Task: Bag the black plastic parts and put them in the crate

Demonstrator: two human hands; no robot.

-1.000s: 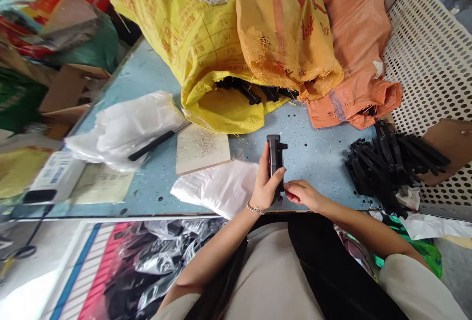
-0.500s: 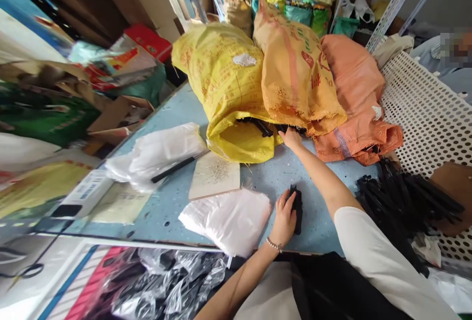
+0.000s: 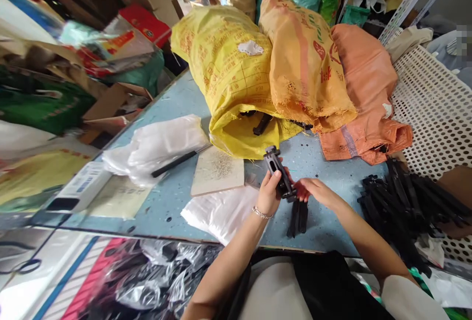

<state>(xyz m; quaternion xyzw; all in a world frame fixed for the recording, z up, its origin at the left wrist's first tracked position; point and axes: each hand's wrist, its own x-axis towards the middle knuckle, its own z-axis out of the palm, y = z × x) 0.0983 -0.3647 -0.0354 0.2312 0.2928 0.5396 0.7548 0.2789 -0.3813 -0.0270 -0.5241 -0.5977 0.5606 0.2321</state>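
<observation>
My left hand (image 3: 270, 193) is closed round a long black plastic part (image 3: 277, 170) and holds it tilted above the blue table (image 3: 165, 197). My right hand (image 3: 315, 191) pinches the lower end of the same part. Under both hands another black part (image 3: 298, 218) lies flat on the table. Just beyond them the yellow woven sack (image 3: 228, 72) lies open, with more black parts (image 3: 262, 124) in its mouth.
An orange-yellow sack (image 3: 308, 59) and an orange sack (image 3: 367, 89) lie behind. A pile of black parts (image 3: 401, 202) sits right, by a white perforated basket (image 3: 431, 108). White plastic bags (image 3: 162, 145), a card (image 3: 217, 171) and a black stick (image 3: 174, 163) lie left.
My right hand came back from the yellow sack's mouth with a black part. My left hand left its part on the table and now both hands hold the new one.
</observation>
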